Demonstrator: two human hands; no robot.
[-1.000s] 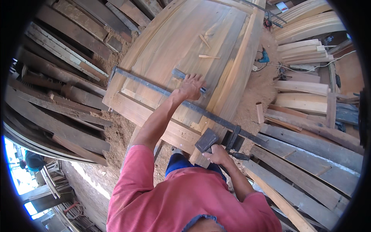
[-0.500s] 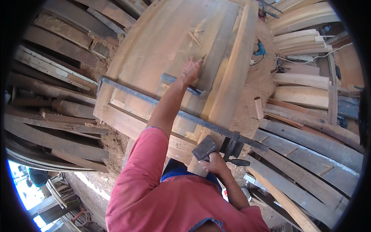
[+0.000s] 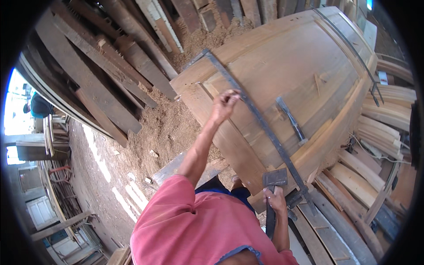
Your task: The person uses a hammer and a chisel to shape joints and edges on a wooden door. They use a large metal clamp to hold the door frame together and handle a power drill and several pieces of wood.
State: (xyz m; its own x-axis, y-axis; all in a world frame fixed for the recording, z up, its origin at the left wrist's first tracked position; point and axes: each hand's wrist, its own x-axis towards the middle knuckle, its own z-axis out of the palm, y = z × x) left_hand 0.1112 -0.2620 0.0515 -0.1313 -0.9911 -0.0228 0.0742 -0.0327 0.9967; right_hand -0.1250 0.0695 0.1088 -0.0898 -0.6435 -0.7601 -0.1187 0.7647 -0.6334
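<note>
My left hand (image 3: pixel 226 105) hangs over the near left part of a wooden door (image 3: pixel 291 62), beside the bar clamp (image 3: pixel 251 106) laid across it. Its fingers are pinched together; what they hold, if anything, is too small to make out. At the door's near right corner my right hand (image 3: pixel 277 199) grips a mallet (image 3: pixel 274 177) with a dark block head, its handle pointing down toward me. Beyond the clamp a chisel-like tool (image 3: pixel 290 120) with a flat grey blade lies on the panel. Farther on lies a thin wood sliver (image 3: pixel 317 84).
A second bar clamp (image 3: pixel 346 37) spans the door's far end. Dark planks (image 3: pixel 132 57) lie stacked on the left, above heaped wood shavings (image 3: pixel 161 123). Paler boards (image 3: pixel 357 174) are piled on the right. A person (image 3: pixel 40 105) is in the distance at far left.
My left hand has drawn back from the panel's middle toward the near left, its fingers now pinched. My view has turned left. The mallet stays in my right hand.
</note>
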